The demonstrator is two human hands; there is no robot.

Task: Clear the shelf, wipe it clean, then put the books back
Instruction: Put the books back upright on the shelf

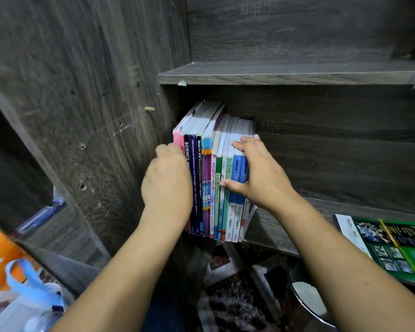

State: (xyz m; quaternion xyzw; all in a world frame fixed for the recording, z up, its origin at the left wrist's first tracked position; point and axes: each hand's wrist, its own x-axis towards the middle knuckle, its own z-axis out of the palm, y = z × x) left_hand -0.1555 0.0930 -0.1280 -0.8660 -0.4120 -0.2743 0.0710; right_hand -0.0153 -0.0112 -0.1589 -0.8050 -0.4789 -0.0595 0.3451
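Books (213,183) upright on shelf (271,224) | our L hand (168,180): fingers curled round row's left end | our R hand (261,178): fingers over tops, thumb across spines, gripping

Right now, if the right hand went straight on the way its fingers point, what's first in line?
The right hand grips the blue-spined paperback books at the row's right end; its fingers lie over their white top edges. Straight on, probably the dark wood back panel next; depth unclear.
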